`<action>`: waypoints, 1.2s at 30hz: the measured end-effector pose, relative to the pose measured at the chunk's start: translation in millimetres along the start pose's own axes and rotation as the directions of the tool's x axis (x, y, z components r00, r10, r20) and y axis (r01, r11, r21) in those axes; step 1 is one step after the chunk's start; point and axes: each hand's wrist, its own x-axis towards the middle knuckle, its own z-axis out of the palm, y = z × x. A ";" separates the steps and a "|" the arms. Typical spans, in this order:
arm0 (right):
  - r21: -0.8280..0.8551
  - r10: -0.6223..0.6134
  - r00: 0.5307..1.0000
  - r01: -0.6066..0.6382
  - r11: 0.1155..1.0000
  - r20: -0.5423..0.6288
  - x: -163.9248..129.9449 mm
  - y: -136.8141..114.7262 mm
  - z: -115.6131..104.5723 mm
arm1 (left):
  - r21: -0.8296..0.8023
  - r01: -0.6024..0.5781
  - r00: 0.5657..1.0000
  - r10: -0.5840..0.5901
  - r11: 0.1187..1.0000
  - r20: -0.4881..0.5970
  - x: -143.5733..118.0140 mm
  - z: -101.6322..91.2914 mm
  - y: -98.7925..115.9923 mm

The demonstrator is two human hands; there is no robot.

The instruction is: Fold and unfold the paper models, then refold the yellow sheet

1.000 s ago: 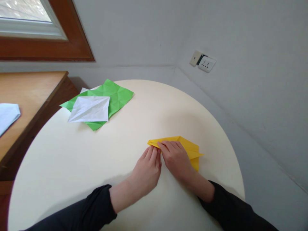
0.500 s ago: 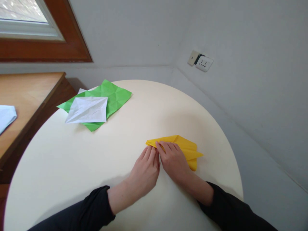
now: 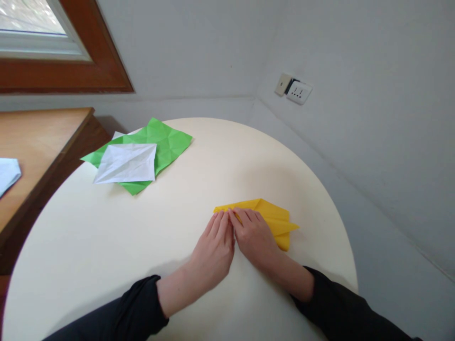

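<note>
A folded sheet of yellow paper [image 3: 273, 215] lies on the round cream table [image 3: 177, 213], its pointed end to the right and a narrow end to the left. The fingertips of my left hand [image 3: 214, 246] are closed together on the near edge of that narrow left end. My right hand [image 3: 254, 234] rests over the middle of the paper, thumb and fingers pinching the edge close beside my left fingertips. Both hands touch at the fingers. The paper's near edge under the right palm is hidden.
Creased green paper [image 3: 172, 142] lies at the table's far left with a white sheet [image 3: 128, 162] on top. A wooden desk [image 3: 46, 137] with light-blue paper [image 3: 7, 174] stands left. A wall socket [image 3: 299, 92] and a wood-framed window [image 3: 103, 52] are behind.
My left fingertips have moved slightly up onto the edge of the yellow paper. My right hand keeps its hold. The whole view has shifted a little.
</note>
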 end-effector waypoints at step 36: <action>0.461 0.121 0.992 -0.092 0.882 -0.034 -18.6 22.5 -8.3 | -0.147 -0.100 0.990 0.084 0.984 -0.114 7.8 -8.3 -14.7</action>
